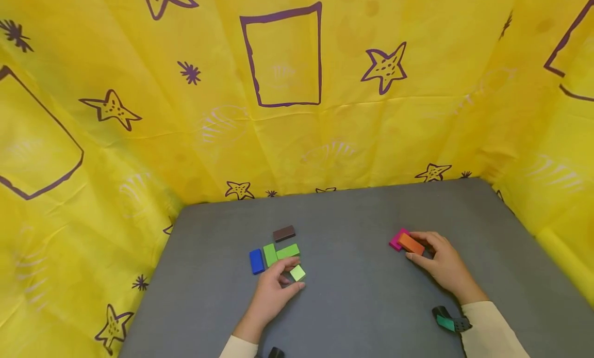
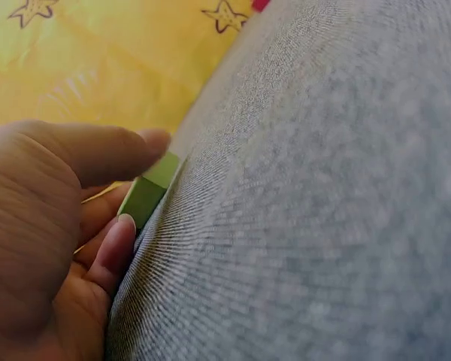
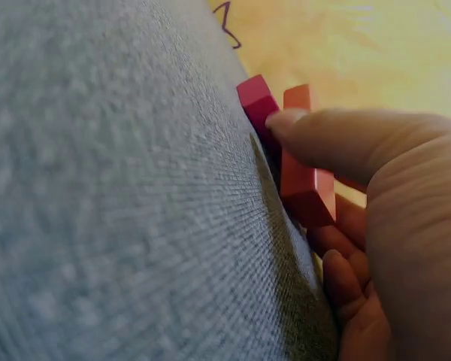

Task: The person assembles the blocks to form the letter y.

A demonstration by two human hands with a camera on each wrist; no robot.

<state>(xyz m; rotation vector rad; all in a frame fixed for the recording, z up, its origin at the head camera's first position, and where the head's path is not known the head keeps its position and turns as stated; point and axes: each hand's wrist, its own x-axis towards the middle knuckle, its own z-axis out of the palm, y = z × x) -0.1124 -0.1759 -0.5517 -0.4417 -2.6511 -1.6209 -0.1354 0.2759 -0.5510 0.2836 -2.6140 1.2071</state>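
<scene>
My left hand [image 1: 273, 292] holds a light green block [image 1: 297, 273] between thumb and fingers; in the left wrist view the thumb lies over one corner of this green block [image 2: 152, 188] and a fingertip meets its other end. Just beyond that hand are two green blocks [image 1: 270, 255], a blue block [image 1: 256, 261] and a dark brown block [image 1: 284, 233]. On the other side, my right hand [image 1: 443, 262] pinches an orange block [image 1: 411, 244]. This orange block [image 3: 308, 180] overlaps a pink block [image 1: 397, 240] in the head view; whether they touch I cannot tell.
A grey tabletop [image 1: 345, 275] lies under both hands. Yellow cloth [image 1: 287, 151] with purple starfish drawings hangs along the table's back and sides. Dark wrist straps [image 1: 452, 322] show at the sleeves.
</scene>
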